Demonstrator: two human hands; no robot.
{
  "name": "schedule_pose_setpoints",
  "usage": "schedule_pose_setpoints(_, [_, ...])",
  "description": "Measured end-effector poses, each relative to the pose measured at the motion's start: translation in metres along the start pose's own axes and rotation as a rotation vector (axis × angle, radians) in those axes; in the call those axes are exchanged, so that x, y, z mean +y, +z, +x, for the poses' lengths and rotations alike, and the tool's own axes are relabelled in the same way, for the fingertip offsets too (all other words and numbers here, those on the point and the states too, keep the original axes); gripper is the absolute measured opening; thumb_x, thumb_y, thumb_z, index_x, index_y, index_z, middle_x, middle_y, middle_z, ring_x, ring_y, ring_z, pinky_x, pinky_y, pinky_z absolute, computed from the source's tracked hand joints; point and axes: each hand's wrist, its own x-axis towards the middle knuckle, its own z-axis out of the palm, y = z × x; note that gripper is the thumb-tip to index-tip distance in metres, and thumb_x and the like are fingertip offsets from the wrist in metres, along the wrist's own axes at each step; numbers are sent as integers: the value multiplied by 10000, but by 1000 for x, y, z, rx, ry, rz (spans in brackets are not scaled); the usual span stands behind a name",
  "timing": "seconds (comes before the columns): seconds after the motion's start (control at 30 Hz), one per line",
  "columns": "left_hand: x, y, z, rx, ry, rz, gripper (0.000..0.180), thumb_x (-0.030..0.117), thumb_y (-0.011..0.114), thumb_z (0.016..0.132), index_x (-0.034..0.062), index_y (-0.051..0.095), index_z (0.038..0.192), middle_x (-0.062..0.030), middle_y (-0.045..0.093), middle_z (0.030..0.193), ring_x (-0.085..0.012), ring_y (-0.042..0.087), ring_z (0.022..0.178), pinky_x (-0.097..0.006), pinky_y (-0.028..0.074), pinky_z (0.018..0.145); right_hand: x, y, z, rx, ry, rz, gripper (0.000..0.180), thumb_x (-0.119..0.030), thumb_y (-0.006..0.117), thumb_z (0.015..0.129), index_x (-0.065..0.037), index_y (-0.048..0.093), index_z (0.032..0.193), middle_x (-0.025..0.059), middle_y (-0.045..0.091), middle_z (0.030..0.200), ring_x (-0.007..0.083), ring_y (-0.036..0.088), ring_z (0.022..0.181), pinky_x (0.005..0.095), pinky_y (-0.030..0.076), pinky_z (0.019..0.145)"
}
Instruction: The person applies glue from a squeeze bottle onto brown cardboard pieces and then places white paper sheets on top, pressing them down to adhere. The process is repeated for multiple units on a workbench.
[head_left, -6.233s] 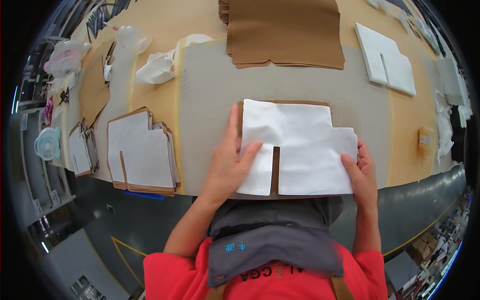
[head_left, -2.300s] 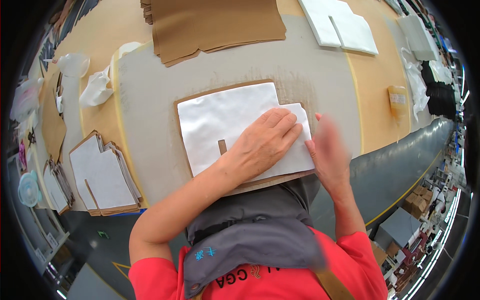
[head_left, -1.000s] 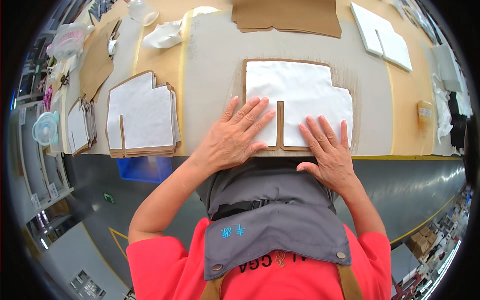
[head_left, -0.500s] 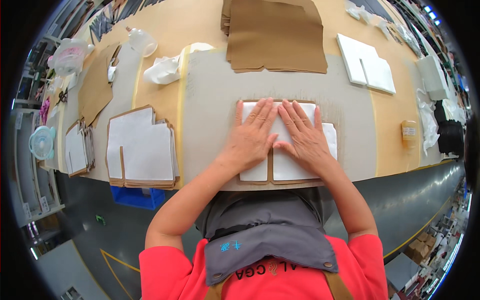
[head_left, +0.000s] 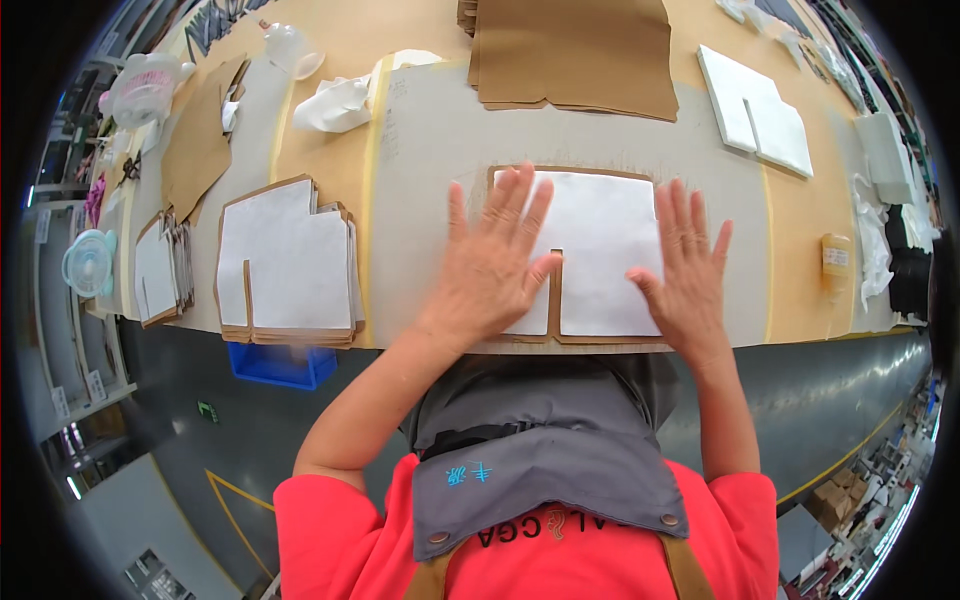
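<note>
In front of me on the grey work surface lies a white sheet (head_left: 608, 225) with a slot at its near edge, set on a slightly larger brown piece (head_left: 600, 340) whose border shows around it. My left hand (head_left: 490, 260), fingers spread, is over the left part of the sheet. Over its right edge is my right hand (head_left: 690, 265), also with fingers apart and nothing held. Whether either palm touches the sheet I cannot tell. To the left sits a stack of similar white-faced brown pieces (head_left: 285, 260).
A pile of brown sheets (head_left: 575, 55) lies at the far side, with white slotted pieces (head_left: 755, 110) to its right. A small jar (head_left: 835, 262) stands on the right. Crumpled white material (head_left: 333, 105), a clear bottle (head_left: 293, 50) and a light-blue fan (head_left: 88, 263) are leftward.
My hands have moved apart from the middle of the white sheet, the left toward the left and the right toward the right. The view has shifted slightly.
</note>
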Motion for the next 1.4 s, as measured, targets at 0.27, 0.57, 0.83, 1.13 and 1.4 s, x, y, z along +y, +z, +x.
schedule_pose_setpoints(0.27, [-22,-18,-24,103,-178,-97,732,500,386,1061,57,213,1618,-160,133,1698,-311,77,1580,-644,-30,1209,-6,-21,8,109,36,-113,797,-634,483,974,-131,353,1578,86,364,1625,308,309,1505,570,149,1227])
schedule_pose_setpoints(0.57, [-38,-3,-40,304,-275,-302,592,344,416,1086,12,326,1568,-217,222,1661,-374,147,1559,-562,92,1244,-65,26,96,139,-260,512,134,-123,696,921,-15,665,994,120,657,936,296,646,901,404,533,790])
schedule_pose_setpoints(0.83, [-37,-4,-41,332,-290,-388,499,285,439,1085,44,430,1522,-200,259,1653,-383,160,1555,-534,115,1247,-71,38,119,95,-421,206,80,-51,660,885,-11,602,846,123,583,811,283,613,787,386,541,722])
schedule_pose_setpoints(1.13, [-37,-6,-25,337,-270,-419,467,266,502,1066,82,484,1494,-198,285,1641,-387,203,1542,-537,155,1241,-61,43,117,292,-579,295,159,30,728,779,-34,601,851,79,582,816,234,611,764,335,541,655])
schedule_pose_setpoints(1.4, [-35,-5,4,343,-188,-458,332,106,570,987,92,623,1314,-194,334,1613,-401,207,1537,-547,149,1244,-41,49,108,328,-695,289,264,-5,792,761,-63,635,965,60,624,910,225,618,806,341,531,683])
